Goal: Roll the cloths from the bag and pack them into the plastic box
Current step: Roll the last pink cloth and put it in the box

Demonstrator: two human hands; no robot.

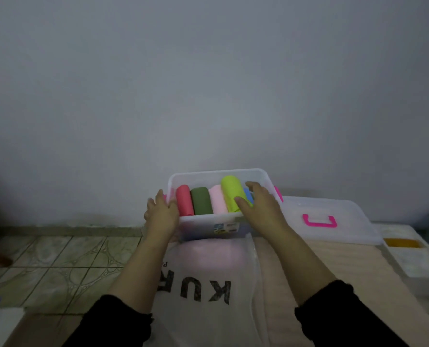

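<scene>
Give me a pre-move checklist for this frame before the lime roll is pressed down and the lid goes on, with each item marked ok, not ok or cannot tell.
1. Plastic box steadied: ok, left hand grips its left end.
2. Lime green roll seated level with the others: not ok, it rides above the pink roll.
3. Right hand on the lime green roll: ok, fingers touch it.
4. Red roll and dark green roll side by side, rolled: ok.
5. Lid within reach: ok, lying right of the box.
6. Bag emptied: cannot tell.
</scene>
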